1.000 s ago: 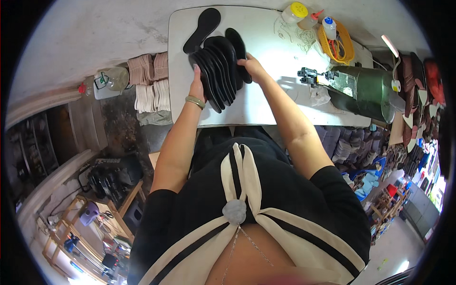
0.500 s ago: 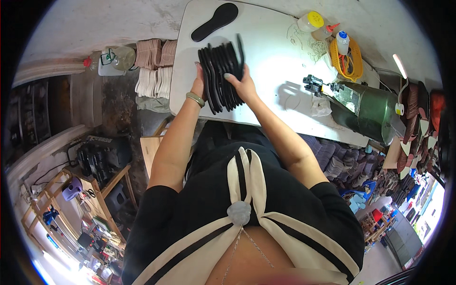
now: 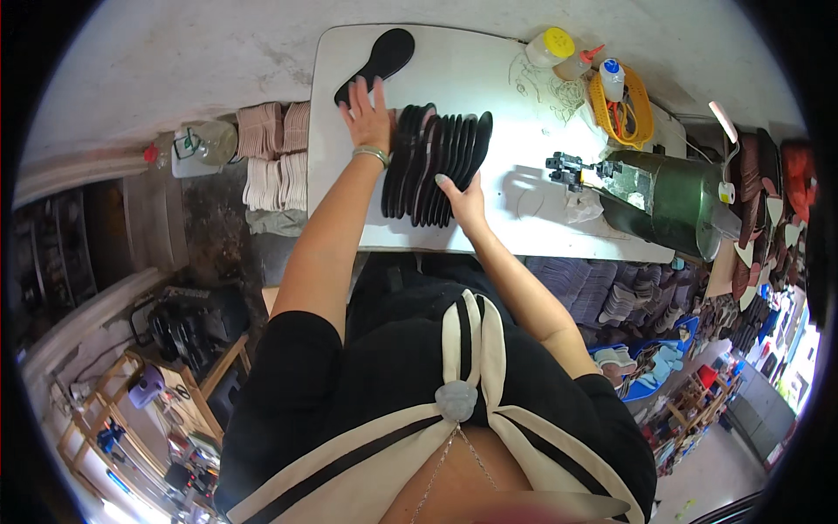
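A row of several black shoe insoles [image 3: 428, 170] stands on edge, packed side by side, on the white table [image 3: 524, 223]. My right hand [image 3: 465, 199] grips the right end of this row, its thumb across the near side and its other fingers partly hidden behind the outermost insole. Beyond the row's left side, my left hand [image 3: 369, 122] is open with fingers spread. Its fingertips overlap the narrow end of a single black insole [image 3: 393, 54] lying flat at the far left of the table; whether they touch it I cannot tell. A bangle circles my left wrist.
A yellow-lidded jar [image 3: 550, 48], a red-tipped bottle [image 3: 580, 63] and a yellow basket [image 3: 642, 131] line the far right. A dark green machine [image 3: 668, 201] stands at the right edge. Stacked pale insoles [image 3: 275, 182] lie left of the table.
My left hand has come off the row's left side, spread open and moved away toward the flat insole. The row now rests more to the right, still in my right hand.
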Tool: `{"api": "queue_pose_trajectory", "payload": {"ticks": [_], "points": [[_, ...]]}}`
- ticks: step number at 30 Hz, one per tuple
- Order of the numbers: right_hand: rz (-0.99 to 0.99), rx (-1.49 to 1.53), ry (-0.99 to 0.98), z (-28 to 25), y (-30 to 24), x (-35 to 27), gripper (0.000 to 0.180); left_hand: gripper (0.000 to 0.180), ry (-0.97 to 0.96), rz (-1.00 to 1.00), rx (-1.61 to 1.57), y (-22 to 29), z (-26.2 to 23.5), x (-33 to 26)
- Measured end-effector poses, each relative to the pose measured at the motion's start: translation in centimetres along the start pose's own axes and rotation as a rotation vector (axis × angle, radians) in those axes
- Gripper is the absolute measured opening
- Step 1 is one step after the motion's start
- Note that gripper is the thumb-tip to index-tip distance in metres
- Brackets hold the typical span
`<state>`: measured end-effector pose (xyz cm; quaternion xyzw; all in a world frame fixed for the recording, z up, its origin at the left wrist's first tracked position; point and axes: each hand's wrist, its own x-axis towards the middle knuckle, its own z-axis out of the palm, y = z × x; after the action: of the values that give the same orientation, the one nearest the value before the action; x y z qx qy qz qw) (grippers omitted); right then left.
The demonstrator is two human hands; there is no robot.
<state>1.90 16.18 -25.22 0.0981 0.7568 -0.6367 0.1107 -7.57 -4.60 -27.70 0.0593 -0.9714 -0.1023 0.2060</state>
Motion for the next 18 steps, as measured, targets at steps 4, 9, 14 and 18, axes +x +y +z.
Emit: {"api": "queue_pose_trajectory", "payload": {"ticks": [4, 9, 14, 18], "points": [[0.050, -0.101, -0.023, 0.5, -1.6, 0.3, 0.071, 0.066, -0.001, -0.161, 0.080, -3.5, 3.6, 2.9], [0.000, -0.066, -0.001, -1.0, -1.5, 1.5, 0.079, 0.066, -0.161, -0.390, -0.119, -0.8, 2.2, 1.7], [0.111, -0.318, -0.022, -2.4, -1.7, 1.9, 0.084, 0.060, -0.365, -0.296, -0.312, -3.2, -4.4, -6.2], [-0.073, 0.157, -0.105, -1.0, 1.5, 3.6, 0.084, 0.051, -0.572, -0.310, -1.164, -1.2, -6.5, -9.7]]}}
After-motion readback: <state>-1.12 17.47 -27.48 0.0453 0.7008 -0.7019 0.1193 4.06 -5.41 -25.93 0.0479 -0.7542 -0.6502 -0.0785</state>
